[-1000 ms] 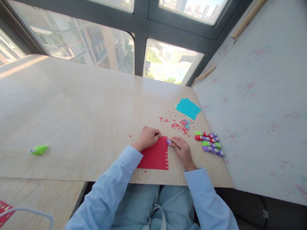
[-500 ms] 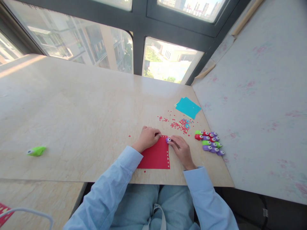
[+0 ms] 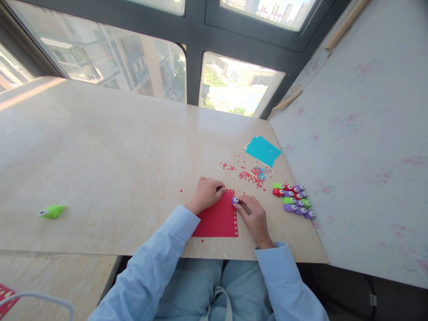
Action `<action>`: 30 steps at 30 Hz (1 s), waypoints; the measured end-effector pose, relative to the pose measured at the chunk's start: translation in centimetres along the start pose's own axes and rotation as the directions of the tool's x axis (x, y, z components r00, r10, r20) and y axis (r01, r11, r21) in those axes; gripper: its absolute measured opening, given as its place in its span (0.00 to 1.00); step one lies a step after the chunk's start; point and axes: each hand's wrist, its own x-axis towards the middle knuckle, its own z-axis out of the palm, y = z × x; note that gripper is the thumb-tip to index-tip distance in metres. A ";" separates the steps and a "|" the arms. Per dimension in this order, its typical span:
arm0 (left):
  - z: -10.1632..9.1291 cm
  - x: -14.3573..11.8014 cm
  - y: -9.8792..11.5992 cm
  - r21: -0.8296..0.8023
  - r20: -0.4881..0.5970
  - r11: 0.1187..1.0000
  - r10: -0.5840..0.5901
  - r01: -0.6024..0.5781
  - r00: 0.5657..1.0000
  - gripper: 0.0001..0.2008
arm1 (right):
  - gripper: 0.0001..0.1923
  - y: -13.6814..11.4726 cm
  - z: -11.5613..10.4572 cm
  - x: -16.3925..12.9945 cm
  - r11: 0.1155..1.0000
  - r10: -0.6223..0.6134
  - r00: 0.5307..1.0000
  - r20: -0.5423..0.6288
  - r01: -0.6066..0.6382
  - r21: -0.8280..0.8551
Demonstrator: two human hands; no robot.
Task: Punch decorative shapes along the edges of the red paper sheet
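Observation:
A sheet of red paper (image 3: 216, 220) lies in front of me, with small holes punched along its right edge and at its top right corner. My left hand (image 3: 210, 192) is on its upper edge, thumb and fingers pinched together at the paper. In my right hand (image 3: 253, 218) is a small purple craft punch (image 3: 235, 200), gripped between thumb and fingers at the sheet's upper right edge. Whether the paper sits inside the punch's slot is too small to tell.
Red and blue punched bits (image 3: 252, 175) are scattered beyond the sheet. Blue paper sheets (image 3: 263, 150) lie farther back. Rows of coloured punches (image 3: 292, 198) stand by the right wall. A green punch (image 3: 52, 211) lies far left. Red patterned paper (image 3: 6, 296) shows at lower left.
My right hand has brought the purple punch slightly toward me along the paper's right edge. My left hand stays in place on the sheet.

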 end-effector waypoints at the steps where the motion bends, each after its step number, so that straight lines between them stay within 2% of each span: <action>1: 0.0 0.0 0.0 0.001 0.003 1.000 0.001 -0.001 1.000 0.14 | 0.11 0.0 0.0 -0.1 1.000 0.009 1.000 -0.004 -0.009 -0.002; 7: -0.2 -0.1 0.2 0.003 0.017 1.000 0.001 -0.001 1.000 0.13 | 0.11 0.3 0.3 -0.1 0.998 0.043 0.999 -0.030 -0.044 -0.034; 17: 0.3 -0.3 0.5 -0.009 -0.034 1.000 -0.014 0.014 0.999 0.13 | 0.12 0.3 0.3 -0.1 0.997 0.082 0.996 -0.031 -0.082 -0.002; 22: 0.3 -0.3 0.6 -0.021 -0.034 1.000 -0.021 0.020 0.999 0.12 | 0.15 -0.3 0.2 -0.4 0.976 0.199 0.979 -0.030 -0.196 0.096; 25: 0.4 -0.4 0.6 -0.026 -0.044 0.999 -0.019 0.018 0.999 0.12 | 0.19 -0.8 -0.1 -0.2 0.929 0.336 0.942 0.002 -0.332 0.163; 28: 0.4 -0.4 0.5 -0.028 -0.054 1.000 -0.015 0.013 0.998 0.12 | 0.24 -1.0 -0.7 0.6 0.831 0.510 0.858 0.052 -0.508 0.228; 30: 0.4 -0.4 0.5 -0.029 -0.056 1.000 -0.013 0.011 0.998 0.12 | 0.27 -1.1 -1.3 1.6 0.767 0.573 0.810 0.127 -0.584 0.265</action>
